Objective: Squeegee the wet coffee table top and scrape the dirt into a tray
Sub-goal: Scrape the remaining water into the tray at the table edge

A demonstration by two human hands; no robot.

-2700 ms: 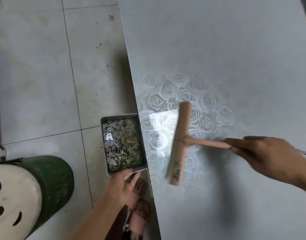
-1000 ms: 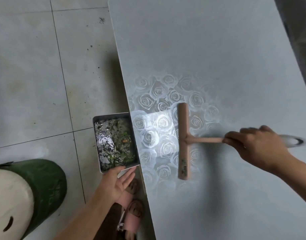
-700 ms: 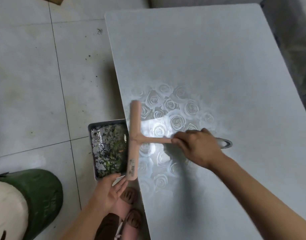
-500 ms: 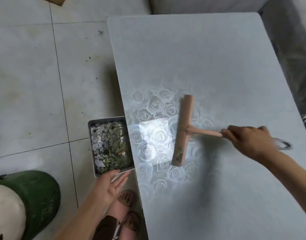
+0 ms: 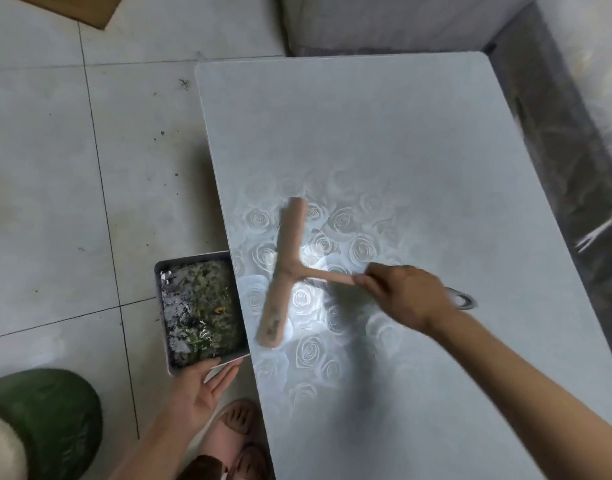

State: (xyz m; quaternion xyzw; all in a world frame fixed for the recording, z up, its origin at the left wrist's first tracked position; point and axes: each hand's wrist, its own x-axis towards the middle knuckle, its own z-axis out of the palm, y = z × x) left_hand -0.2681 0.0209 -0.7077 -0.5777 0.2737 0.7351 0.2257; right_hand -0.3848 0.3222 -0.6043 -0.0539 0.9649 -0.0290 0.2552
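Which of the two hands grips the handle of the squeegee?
The right hand: its fingers curl round the handle of the squeegee above the table. The left hand holds the near edge of the tray instead.

feet: pink slippers (image 5: pixel 233 432), slotted straps | left forearm (image 5: pixel 152 441): bare | right forearm (image 5: pixel 526 393): bare

Pink squeegee (image 5: pixel 284 271) on pale grey rose-patterned table top (image 5: pixel 384 140).
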